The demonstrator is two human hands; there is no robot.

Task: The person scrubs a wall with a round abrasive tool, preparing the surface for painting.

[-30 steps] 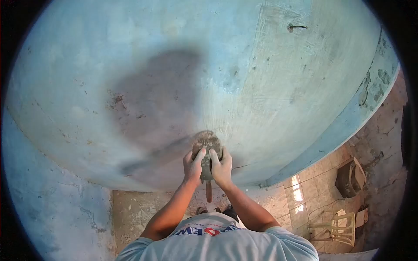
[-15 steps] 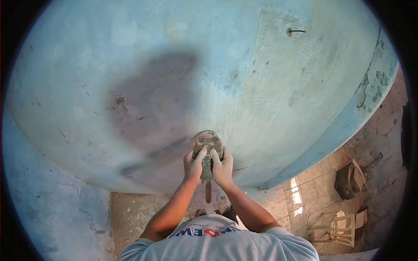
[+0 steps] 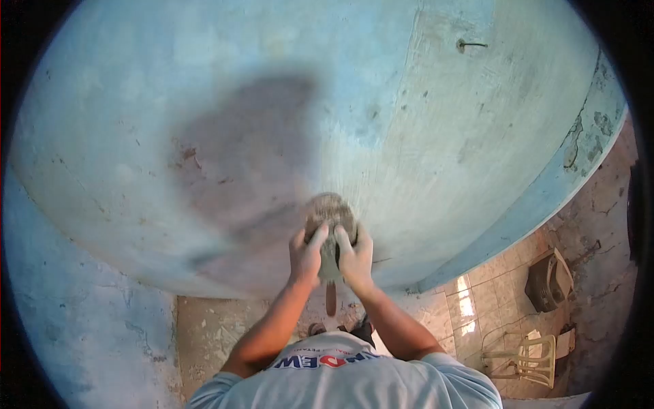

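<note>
Both of my hands grip a dusty, rounded block-like tool [image 3: 330, 208] in front of the wall, its worn brown-grey top broad and its lower body greenish. I cannot tell exactly what kind of tool it is. My left hand [image 3: 306, 255] wraps its left side, and my right hand [image 3: 355, 255] the right, with both thumbs pressed side by side on the near face. Below the hands a narrow brown handle-like piece [image 3: 331, 300] points down. The tool overlaps the pale blue-green wall [image 3: 436, 184], which has scraped, whitish patches.
A bent metal hook or nail [image 3: 471, 45] sticks out of the wall at upper right. Cracked plaster [image 3: 575, 140] runs along the right edge. On the tiled floor [image 3: 487, 296] stand a dark container [image 3: 548, 281] and a pale chair [image 3: 528, 359].
Both hands and the tool have moved slightly up and to the right along the wall. The grip stays the same, and the whole view has shifted a little.
</note>
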